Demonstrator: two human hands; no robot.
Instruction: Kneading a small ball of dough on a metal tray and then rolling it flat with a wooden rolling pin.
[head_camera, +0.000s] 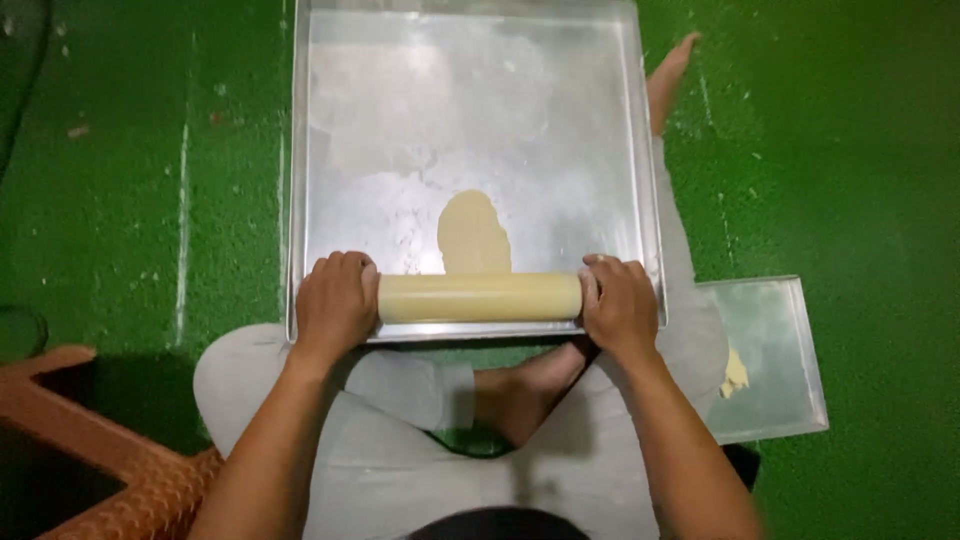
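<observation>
L hand (335, 298) & R hand (620, 305) gripping ends of pin (480, 297), fingers curled over, hands apart at lower centre of frame. Pin lying across near edge of tray (300, 180), pressing on dough (472, 235). Pin looking stiff, smooth, prob. moderately heavy; best held at ends. Dough looking soft, thin, tearable, prob. sticky. Tray floured, slick metal, sitting on green floor (860, 150). Small tray (790, 400) w/ dough scrap lying lower right; orange crate (90, 450) lower left.
</observation>
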